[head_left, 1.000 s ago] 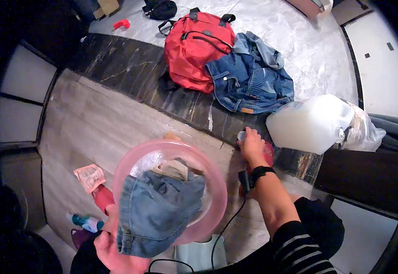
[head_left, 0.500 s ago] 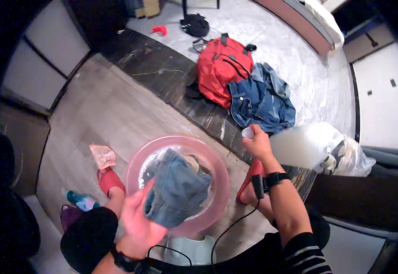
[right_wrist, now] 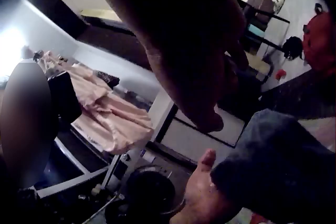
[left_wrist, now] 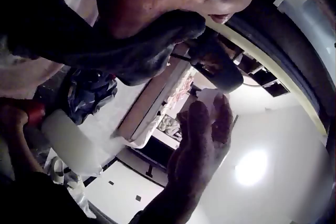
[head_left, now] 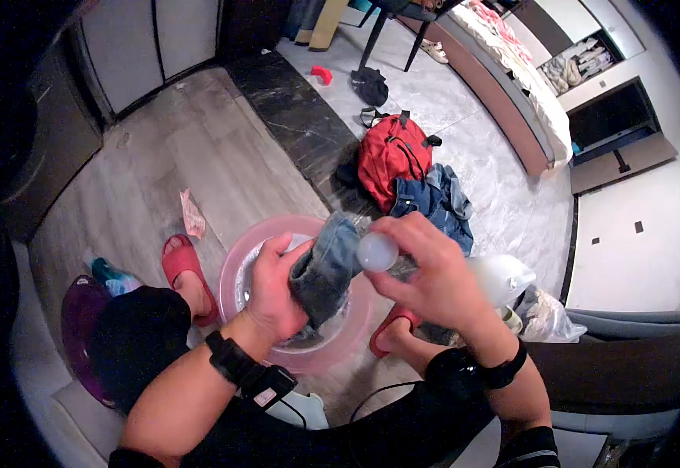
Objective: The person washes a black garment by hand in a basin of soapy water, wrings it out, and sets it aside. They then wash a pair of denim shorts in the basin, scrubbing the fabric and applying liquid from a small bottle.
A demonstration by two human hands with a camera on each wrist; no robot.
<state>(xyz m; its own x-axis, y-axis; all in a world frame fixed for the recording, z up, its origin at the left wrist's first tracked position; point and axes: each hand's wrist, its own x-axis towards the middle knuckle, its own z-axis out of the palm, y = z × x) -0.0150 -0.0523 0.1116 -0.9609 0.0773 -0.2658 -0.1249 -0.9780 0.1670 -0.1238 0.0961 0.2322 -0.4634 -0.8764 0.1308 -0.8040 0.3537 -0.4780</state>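
Note:
In the head view my left hand [head_left: 278, 292] holds a wet-looking piece of blue denim [head_left: 326, 269] above the pink basin [head_left: 239, 331], its thumb pointing up. Close to the right edge of the denim, my right hand [head_left: 437, 273] pinches a small translucent white cap [head_left: 377, 252] between thumb and fingers. The left wrist view shows the right hand [left_wrist: 197, 140] raised with the pale cap [left_wrist: 209, 97] at its fingertips. In the right wrist view the denim [right_wrist: 273, 166] hangs dark beside the left hand [right_wrist: 205, 198]. What the cap contains cannot be made out.
A red backpack [head_left: 394, 156] and blue jeans [head_left: 433, 207] lie beyond the basin. A white jug [head_left: 504, 277] and a plastic bag [head_left: 550, 316] stand at the right. Red slippers are on both feet; a purple basin [head_left: 79, 343] is at the left.
My right hand has come from beside the jug to the denim with the cap. The left hand has raised the denim, and the head view has tilted up toward the room.

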